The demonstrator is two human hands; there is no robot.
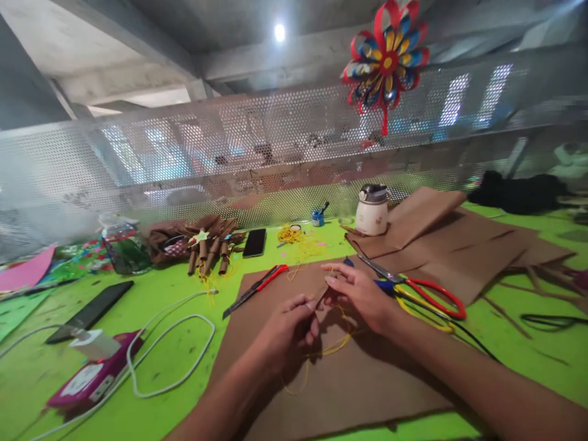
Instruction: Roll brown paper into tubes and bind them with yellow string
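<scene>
Over a brown paper sheet point(367, 380), my left hand point(289, 324) is closed, pinching a small rolled piece of brown paper point(323, 298). My right hand point(362, 294) meets it from the right, thumb and forefinger pressed together on a thin yellow string point(342, 343). That string loops down below both hands onto the sheet. Fingers hide most of the small brown piece. A red-handled utility knife point(257, 288) lies at the sheet's upper left. Red-handled scissors point(432, 294) and a yellow-and-blue-handled tool point(413, 303) lie beside my right forearm.
Finished-looking brown paper bundles point(211, 245), a black phone point(255, 243) and tangled yellow string point(290, 234) sit behind. Folded brown paper point(473, 245) and a cream bottle point(372, 211) stand right. A purple power strip point(98, 373) and white cable point(172, 389) lie left.
</scene>
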